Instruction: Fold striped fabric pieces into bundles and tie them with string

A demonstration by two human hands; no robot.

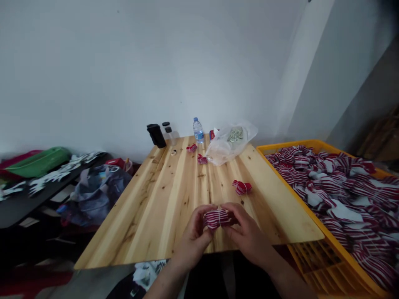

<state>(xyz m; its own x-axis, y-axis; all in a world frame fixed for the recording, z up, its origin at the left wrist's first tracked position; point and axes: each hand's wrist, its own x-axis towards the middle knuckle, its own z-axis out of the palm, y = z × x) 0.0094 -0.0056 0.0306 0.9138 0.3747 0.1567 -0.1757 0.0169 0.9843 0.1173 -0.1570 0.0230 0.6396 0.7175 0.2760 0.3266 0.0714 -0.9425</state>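
the left hand [196, 233] has its fingers curled closed on the left end of a striped bundle [212, 220]; the right hand [246, 231] pinches the right end between thumb and fingers. a pale band [219, 216] circles its middle. it is at the near side of the wooden table [162, 207]. farther right lies a red bundle [243, 188], apart from both hands.
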